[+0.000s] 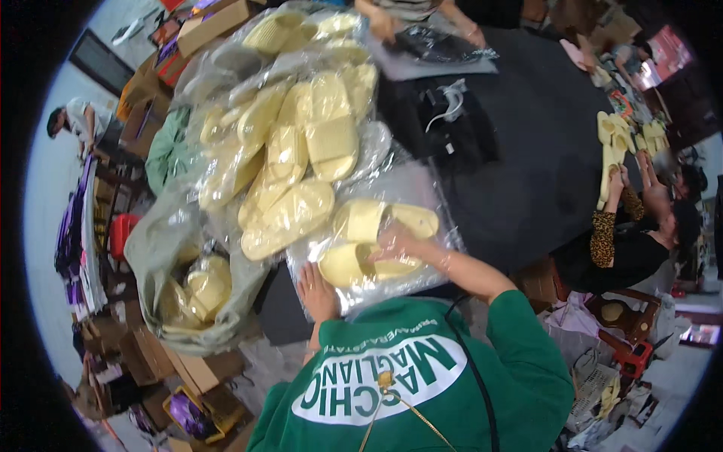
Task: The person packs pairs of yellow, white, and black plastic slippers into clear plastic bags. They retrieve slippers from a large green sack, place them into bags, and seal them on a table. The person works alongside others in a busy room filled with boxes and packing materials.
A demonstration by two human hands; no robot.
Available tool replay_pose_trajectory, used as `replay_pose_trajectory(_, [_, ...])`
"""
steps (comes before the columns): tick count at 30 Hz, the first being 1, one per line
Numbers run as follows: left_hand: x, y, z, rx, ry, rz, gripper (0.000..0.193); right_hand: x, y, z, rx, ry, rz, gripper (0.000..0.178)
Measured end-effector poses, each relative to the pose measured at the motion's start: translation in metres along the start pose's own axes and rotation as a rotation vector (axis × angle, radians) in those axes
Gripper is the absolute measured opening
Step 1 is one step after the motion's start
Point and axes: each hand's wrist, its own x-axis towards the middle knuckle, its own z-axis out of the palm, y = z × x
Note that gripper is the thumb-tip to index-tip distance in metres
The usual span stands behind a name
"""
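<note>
A pair of pale yellow slide slippers (348, 265) lies side by side on a stack of clear plastic bags (414, 181) at the table's near edge. My right hand (395, 242) reaches across from the right and grips the pair where the two slippers meet; its fingertips are partly blurred. My left hand (318, 292) lies flat with fingers stretched out on the near left corner of the plastic, just left of the slippers. Beyond and to the left rises a heap of bagged yellow slippers (331, 147).
An open greenish sack (154, 279) of slippers hangs at the left. A black cloth covers the table (542, 151). Across it, a person handles a dark plastic-wrapped item (440, 45). On the right, another person in leopard-print sleeves (602, 237) handles yellow slippers. Cardboard boxes (143, 350) stand lower left.
</note>
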Motion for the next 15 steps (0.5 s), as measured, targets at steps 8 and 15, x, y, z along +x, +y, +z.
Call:
replay_pose_trajectory(8, [-0.003, -0.006, 0.001, -0.053, -0.077, -0.017, 0.050, 0.015, 0.002, 0.014, -0.162, 0.686, -0.453, 0.044])
replay_pose_trajectory(15, [-0.004, -0.007, -0.002, -0.005, -0.035, 0.040, 0.052, 0.021, -0.016, 0.024, 0.133, 0.349, -0.248, 0.052])
